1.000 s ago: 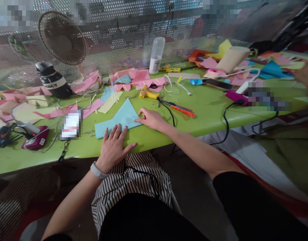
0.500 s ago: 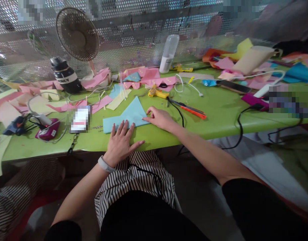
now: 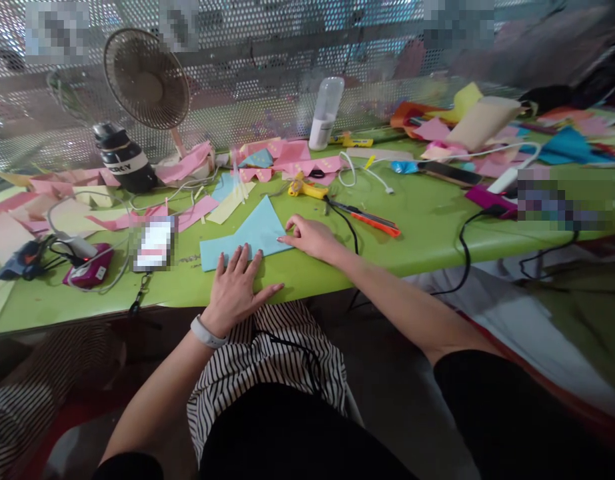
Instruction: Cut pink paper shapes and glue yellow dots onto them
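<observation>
A folded sheet of light blue paper (image 3: 260, 223) lies on the green table near its front edge, with one pointed flap standing out toward the back. Flat on its lower edge rests my left hand (image 3: 235, 290), fingers spread and thumb held out to the right. At the paper's right corner is my right hand (image 3: 310, 238), its fingers curled in and the thumb tip pressed against the edge. How far the right fingers close round the corner is partly hidden.
Behind the paper lie a yellow glue gun (image 3: 307, 188) and an orange-handled cutter (image 3: 375, 220). A phone (image 3: 155, 243) and a purple power strip (image 3: 90, 267) sit to the left. Pink and yellow paper scraps, a fan (image 3: 147, 80) and a clear bottle (image 3: 326, 113) stand farther back.
The view has shifted slightly, so everything sits a little lower and more to the left. Both hands keep nearly the same places on the blue paper.
</observation>
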{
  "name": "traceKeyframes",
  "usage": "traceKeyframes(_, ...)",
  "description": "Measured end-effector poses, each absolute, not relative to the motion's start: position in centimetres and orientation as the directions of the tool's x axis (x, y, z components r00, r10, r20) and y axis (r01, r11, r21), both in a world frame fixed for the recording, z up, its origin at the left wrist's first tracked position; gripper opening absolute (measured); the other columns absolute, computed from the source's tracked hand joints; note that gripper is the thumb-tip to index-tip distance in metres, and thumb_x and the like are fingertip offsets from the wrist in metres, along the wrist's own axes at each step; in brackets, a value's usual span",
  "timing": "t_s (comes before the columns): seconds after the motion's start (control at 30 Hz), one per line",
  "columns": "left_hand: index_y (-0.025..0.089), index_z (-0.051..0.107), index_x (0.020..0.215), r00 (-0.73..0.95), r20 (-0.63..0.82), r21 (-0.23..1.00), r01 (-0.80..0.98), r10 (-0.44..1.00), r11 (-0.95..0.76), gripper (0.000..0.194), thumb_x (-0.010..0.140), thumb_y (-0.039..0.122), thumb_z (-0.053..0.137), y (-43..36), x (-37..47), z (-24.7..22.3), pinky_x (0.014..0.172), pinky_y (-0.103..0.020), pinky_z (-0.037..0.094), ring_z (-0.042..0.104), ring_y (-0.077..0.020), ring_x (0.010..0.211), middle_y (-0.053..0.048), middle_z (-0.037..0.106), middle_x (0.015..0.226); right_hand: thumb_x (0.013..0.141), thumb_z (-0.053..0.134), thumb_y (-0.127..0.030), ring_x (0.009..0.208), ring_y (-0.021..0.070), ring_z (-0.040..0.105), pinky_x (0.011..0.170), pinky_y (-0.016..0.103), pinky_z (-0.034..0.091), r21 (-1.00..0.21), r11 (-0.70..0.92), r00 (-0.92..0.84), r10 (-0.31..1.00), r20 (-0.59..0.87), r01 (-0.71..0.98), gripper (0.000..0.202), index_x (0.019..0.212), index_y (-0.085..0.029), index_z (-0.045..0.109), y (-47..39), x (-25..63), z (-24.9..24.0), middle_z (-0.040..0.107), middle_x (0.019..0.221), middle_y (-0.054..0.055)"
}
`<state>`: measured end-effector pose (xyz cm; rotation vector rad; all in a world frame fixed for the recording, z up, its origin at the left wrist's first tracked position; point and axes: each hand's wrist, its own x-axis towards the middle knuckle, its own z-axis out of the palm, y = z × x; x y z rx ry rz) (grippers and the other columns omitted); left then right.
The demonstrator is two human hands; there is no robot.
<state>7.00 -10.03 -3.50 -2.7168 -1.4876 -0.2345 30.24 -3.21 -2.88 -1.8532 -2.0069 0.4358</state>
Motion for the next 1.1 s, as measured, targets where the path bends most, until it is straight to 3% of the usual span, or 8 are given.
traceKeyframes(0.1,0.019,0.038,0.156,0.526,0.152,0.048,0.842,0.837,-0.538,0.090,0.090,0.081,0.033,-10.0,7.0,-3.5,0.126,-0.059,0.019,0.027,-0.0328,0.154,-0.015,0.032,0.165,0.090,0.069,-0.037,0.070,0.0182,0.063,0.060,0.028,0.037,-0.522,0.077,-0.033,0.995,0.092,0.849,0.021,0.101,-0.019,0.066,-2.9,30.9,-3.0,0.072,0.079,0.002)
traceKeyframes(0.2,0.019,0.039,0.156,0.522,0.152,0.051,0.844,0.839,-0.534,0.091,0.089,0.081,0.035,-9.9,7.0,-3.5,0.126,-0.060,0.019,0.028,-0.0330,0.154,-0.015,0.033,0.164,0.095,0.061,-0.033,0.080,0.0212,0.068,0.071,0.031,0.047,-0.543,0.099,0.066,0.959,0.276,0.834,0.020,0.103,-0.017,0.069,-3.5,31.0,-2.5,0.075,0.091,0.008)
traceKeyframes(0.3,0.019,0.040,0.155,0.524,0.157,0.056,0.841,0.837,-0.538,0.091,0.088,0.082,0.038,-9.9,7.0,-3.6,0.126,-0.060,0.019,0.029,-0.0333,0.154,-0.015,0.034,0.164,0.101,0.050,-0.045,0.112,0.0271,0.067,0.098,0.040,0.049,-0.417,0.391,-0.153,0.853,0.499,0.821,0.042,0.121,-0.012,0.068,-5.1,29.5,-2.1,0.073,0.119,0.016)
traceKeyframes(0.4,0.019,0.039,0.155,0.540,0.141,0.052,0.833,0.830,-0.551,0.087,0.090,0.076,0.044,-9.9,6.8,-3.6,0.126,-0.060,0.018,0.027,-0.0333,0.154,-0.015,0.033,0.165,0.100,0.036,-0.067,0.143,0.0302,0.047,0.119,0.047,0.035,-0.284,0.683,-0.572,0.724,0.386,0.673,0.073,0.141,-0.010,0.058,-6.7,27.2,-2.8,0.055,0.150,0.018)
traceKeyframes(0.47,0.017,0.037,0.156,0.549,0.120,0.044,0.829,0.827,-0.557,0.083,0.092,0.069,0.050,-9.9,6.7,-3.6,0.125,-0.060,0.018,0.027,-0.0335,0.154,-0.016,0.031,0.165,0.096,0.026,-0.076,0.150,0.0311,0.037,0.124,0.051,0.027,-0.270,0.718,-0.663,0.696,0.275,0.642,0.091,0.150,-0.005,0.047,-7.3,26.2,-3.7,0.044,0.157,0.022)
traceKeyframes(0.73,0.017,0.036,0.157,0.542,0.089,0.013,0.838,0.835,-0.545,0.083,0.090,0.061,0.057,-10.0,6.9,-3.1,0.124,-0.060,0.023,0.029,-0.0347,0.153,-0.018,0.030,0.165,0.089,0.019,-0.085,0.155,0.0328,0.024,0.127,0.051,0.023,-0.291,0.641,-0.630,0.763,0.143,0.710,0.110,0.157,0.000,0.033,-8.0,27.3,-5.1,0.028,0.163,0.024)
traceKeyframes(0.93,0.015,0.039,0.156,0.548,0.081,0.057,0.831,0.832,-0.553,0.094,0.086,0.079,0.048,-10.0,5.6,-2.5,0.125,-0.054,0.024,0.030,-0.0328,0.153,-0.019,0.031,0.164,0.092,0.016,-0.082,0.154,0.0321,0.027,0.127,0.050,0.024,-0.253,0.575,-0.569,0.815,0.104,0.778,0.107,0.154,0.003,0.036,-9.0,28.6,-4.4,0.030,0.162,0.024)
traceKeyframes(1.1,0.016,0.037,0.157,0.535,0.064,0.071,0.839,0.842,-0.539,0.096,0.087,0.082,0.039,-10.1,2.1,-2.0,0.125,-0.054,0.023,0.028,-0.0315,0.154,-0.018,0.030,0.165,0.094,0.019,-0.078,0.152,0.0317,0.031,0.125,0.056,0.023,-0.224,0.528,-0.515,0.849,0.120,0.819,0.097,0.156,-0.006,0.039,-9.7,29.9,-4.2,0.033,0.162,0.020)
